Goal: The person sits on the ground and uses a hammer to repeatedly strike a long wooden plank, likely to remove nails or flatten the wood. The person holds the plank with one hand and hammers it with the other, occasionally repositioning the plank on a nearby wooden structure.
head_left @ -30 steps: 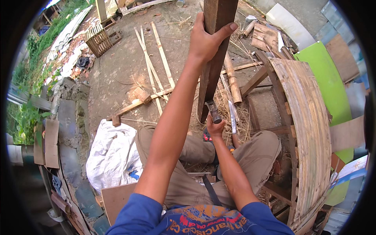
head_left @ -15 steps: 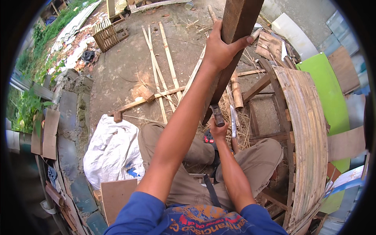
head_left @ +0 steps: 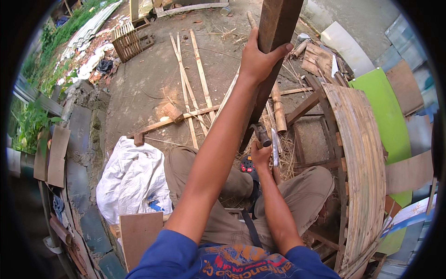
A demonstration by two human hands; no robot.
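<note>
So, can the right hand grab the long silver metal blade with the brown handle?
Probably not while full: the right hand grips a dark metal-headed hammer, though the blade looks close beside it.

Outdoor work yard; grass (head_left: 60, 35), brown ground (head_left: 148, 69), bamboo strips (head_left: 200, 65)

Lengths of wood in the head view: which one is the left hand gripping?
The thick dark beam, gripped by the left hand and running out past the picture's top edge; the long pale strips lie on the ground.
</note>
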